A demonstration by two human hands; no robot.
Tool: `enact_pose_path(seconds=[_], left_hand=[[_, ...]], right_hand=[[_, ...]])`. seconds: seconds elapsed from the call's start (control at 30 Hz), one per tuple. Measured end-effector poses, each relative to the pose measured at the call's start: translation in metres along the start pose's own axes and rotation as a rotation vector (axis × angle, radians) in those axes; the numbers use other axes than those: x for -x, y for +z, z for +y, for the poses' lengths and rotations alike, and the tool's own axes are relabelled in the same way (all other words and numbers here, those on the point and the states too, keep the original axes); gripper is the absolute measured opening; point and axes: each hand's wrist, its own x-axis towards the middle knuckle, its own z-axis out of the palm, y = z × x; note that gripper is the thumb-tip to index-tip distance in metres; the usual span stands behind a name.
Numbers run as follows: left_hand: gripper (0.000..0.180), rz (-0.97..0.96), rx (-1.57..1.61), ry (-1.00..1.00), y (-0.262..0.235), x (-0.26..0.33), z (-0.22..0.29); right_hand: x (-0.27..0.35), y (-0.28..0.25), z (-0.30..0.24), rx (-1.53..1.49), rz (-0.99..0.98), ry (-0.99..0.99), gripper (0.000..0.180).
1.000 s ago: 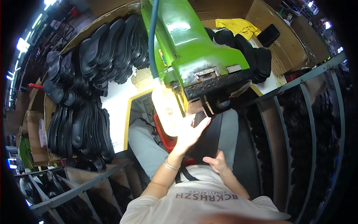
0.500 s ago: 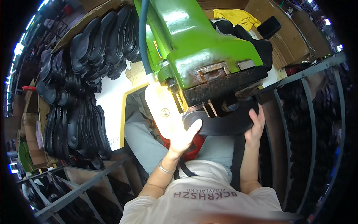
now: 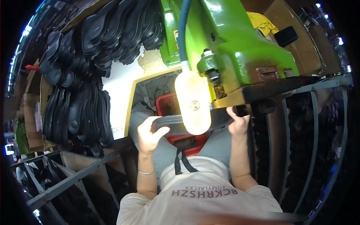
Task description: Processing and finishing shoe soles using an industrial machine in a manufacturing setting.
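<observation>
A black shoe sole (image 3: 169, 120) is held flat in front of me, partly hidden behind a glowing white lamp (image 3: 193, 103). My left hand (image 3: 149, 134) grips its left end, thumb on top. At the sole's right end my right hand (image 3: 238, 123) is closed, just under the dark head of a big green machine (image 3: 240, 48). The sole's middle is lost behind the lamp. Under the sole, a red crate (image 3: 168, 105) sits over my lap.
Rows of black soles (image 3: 77, 108) stand on the left, with more of these black soles (image 3: 120, 26) above. A grey metal rack (image 3: 63, 180) runs at lower left and a second rack (image 3: 315, 150) at the right. A yellow cloth (image 3: 262, 22) lies in a cardboard box behind the machine.
My right hand rose from my lap to the machine head. My left hand, open by the lamp before, now closes on a black sole held between both hands.
</observation>
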Motion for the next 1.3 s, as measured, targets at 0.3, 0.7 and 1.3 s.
enact_pose_path(seconds=[0.3, 0.7, 1.3], left_hand=[[0.051, 0.005, -0.481, 0.598, 0.090, -0.018, -0.011], [0.026, 0.099, 0.200, -0.033, -0.002, 0.003, 0.003], [0.023, -0.396, -0.785, 0.451, 0.063, -0.024, 0.023]], right_hand=[[-0.063, -0.068, -0.036, -0.073, 0.054, -0.078, 0.036], [0.004, 0.023, -0.003, 0.101, 0.054, 0.058, 0.034], [0.004, 0.032, -0.001, 0.157, -0.006, 0.019, 0.029]])
